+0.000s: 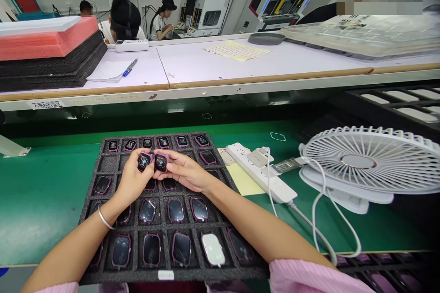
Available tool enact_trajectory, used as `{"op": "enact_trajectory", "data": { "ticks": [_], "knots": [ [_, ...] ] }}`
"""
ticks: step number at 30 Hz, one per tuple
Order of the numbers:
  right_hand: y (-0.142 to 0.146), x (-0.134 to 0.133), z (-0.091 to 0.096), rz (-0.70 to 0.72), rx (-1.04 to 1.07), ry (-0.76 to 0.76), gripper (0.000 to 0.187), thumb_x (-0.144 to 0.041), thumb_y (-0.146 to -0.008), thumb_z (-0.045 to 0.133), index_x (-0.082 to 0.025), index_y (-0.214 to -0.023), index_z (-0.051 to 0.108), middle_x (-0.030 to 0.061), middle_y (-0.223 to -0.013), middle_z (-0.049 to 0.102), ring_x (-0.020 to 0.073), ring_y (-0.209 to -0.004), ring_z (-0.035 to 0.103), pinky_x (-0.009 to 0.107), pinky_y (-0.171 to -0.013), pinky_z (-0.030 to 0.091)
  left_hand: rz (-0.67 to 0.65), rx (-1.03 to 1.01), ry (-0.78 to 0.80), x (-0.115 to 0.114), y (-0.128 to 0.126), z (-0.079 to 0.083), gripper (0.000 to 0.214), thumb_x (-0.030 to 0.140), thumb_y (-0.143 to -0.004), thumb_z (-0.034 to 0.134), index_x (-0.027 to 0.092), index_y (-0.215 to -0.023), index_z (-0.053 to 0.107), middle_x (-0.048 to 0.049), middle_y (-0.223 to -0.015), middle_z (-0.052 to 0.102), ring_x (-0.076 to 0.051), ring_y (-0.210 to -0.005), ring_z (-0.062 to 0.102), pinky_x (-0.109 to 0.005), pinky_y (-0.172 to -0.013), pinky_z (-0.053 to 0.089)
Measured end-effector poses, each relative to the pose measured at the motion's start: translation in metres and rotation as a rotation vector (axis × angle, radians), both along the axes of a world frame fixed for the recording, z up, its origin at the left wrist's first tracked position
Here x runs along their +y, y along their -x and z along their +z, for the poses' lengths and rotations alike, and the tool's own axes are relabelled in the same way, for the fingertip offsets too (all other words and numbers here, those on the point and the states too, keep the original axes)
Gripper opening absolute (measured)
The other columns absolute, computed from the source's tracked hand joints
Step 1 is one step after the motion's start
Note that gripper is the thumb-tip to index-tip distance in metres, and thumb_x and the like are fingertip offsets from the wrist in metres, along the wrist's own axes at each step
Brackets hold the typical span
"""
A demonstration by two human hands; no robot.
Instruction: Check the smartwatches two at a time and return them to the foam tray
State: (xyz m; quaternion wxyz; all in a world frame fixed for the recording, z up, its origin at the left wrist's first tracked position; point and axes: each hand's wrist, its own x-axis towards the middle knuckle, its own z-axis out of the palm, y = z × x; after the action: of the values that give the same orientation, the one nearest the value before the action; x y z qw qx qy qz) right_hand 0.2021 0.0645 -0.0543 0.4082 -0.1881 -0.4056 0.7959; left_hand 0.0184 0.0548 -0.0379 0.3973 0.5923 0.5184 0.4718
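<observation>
My left hand [134, 178] holds a purple-cased smartwatch [144, 161] with a lit face, pinched at its sides. Close beside it, my right hand [182, 170] grips a second smartwatch [160, 163], also lit and purple-edged. Both are above a black foam tray [161, 225] divided into compartments. Many cells hold strapless watches; a dark one [151, 249] lies in the front row, next to one with a white face [213, 249]. Along the back row, several watches [182, 140] show lit screens. My forearms cover part of the tray.
Right of the tray are a white power strip [261, 171], cables and a white fan [357, 160] on the green bench [44, 192]. A raised shelf [192, 66] behind carries foam sheets [48, 41], a pen [130, 67] and a label sheet [237, 49]. People sit beyond.
</observation>
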Motion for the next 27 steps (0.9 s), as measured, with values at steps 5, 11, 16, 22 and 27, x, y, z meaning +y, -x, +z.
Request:
{"op": "enact_trajectory", "data": {
  "ticks": [5, 11, 16, 22, 27],
  "knots": [
    [0.0, 0.009, -0.002, -0.113, -0.013, 0.145, 0.049, -0.027, -0.085, 0.074, -0.018, -0.13, 0.057, 0.0076, -0.098, 0.076, 0.0188, -0.081, 0.075, 0.03, -0.072, 0.055, -0.045, -0.364, 0.327, 0.001, -0.002, 0.008, 0.058, 0.036, -0.073, 0.075, 0.018, -0.124, 0.055, -0.0014, -0.092, 0.065, -0.009, -0.061, 0.055, -0.024, -0.058, 0.042],
    [-0.004, 0.013, -0.002, -0.217, -0.063, 0.139, 0.036, -0.026, -0.084, 0.072, -0.019, -0.117, 0.061, 0.0068, -0.099, 0.075, 0.0127, -0.064, 0.066, 0.026, -0.06, 0.048, -0.085, -0.538, 0.435, 0.003, 0.0, 0.013, 0.062, 0.039, -0.079, 0.069, 0.015, -0.133, 0.051, 0.0017, -0.073, 0.063, -0.01, -0.052, 0.058, -0.021, -0.05, 0.04],
    [-0.006, 0.009, 0.001, -0.246, -0.117, 0.029, 0.037, -0.028, -0.081, 0.075, -0.021, -0.115, 0.063, 0.0026, -0.099, 0.07, 0.0111, -0.065, 0.065, 0.026, -0.062, 0.047, -0.151, -0.532, 0.373, 0.003, 0.003, 0.012, 0.05, 0.038, -0.08, 0.069, 0.017, -0.123, 0.056, -0.0013, -0.083, 0.066, -0.015, -0.062, 0.069, -0.026, -0.06, 0.053],
    [-0.005, 0.005, 0.001, -0.268, -0.206, -0.129, 0.038, -0.023, -0.082, 0.073, -0.022, -0.117, 0.06, 0.0, -0.088, 0.067, 0.0129, -0.068, 0.066, 0.029, -0.066, 0.049, -0.159, -0.482, 0.317, 0.001, 0.002, 0.012, 0.04, 0.026, -0.073, 0.073, 0.02, -0.11, 0.057, -0.0014, -0.105, 0.064, -0.015, -0.067, 0.073, -0.031, -0.068, 0.059],
    [-0.004, 0.005, 0.0, -0.274, -0.246, -0.189, 0.037, -0.022, -0.081, 0.072, -0.021, -0.117, 0.06, -0.0008, -0.085, 0.066, 0.0115, -0.064, 0.064, 0.027, -0.063, 0.048, -0.166, -0.452, 0.313, -0.001, 0.0, 0.011, 0.038, 0.024, -0.072, 0.071, 0.019, -0.107, 0.057, -0.0016, -0.104, 0.064, -0.014, -0.064, 0.072, -0.03, -0.066, 0.059]
  ]
}}
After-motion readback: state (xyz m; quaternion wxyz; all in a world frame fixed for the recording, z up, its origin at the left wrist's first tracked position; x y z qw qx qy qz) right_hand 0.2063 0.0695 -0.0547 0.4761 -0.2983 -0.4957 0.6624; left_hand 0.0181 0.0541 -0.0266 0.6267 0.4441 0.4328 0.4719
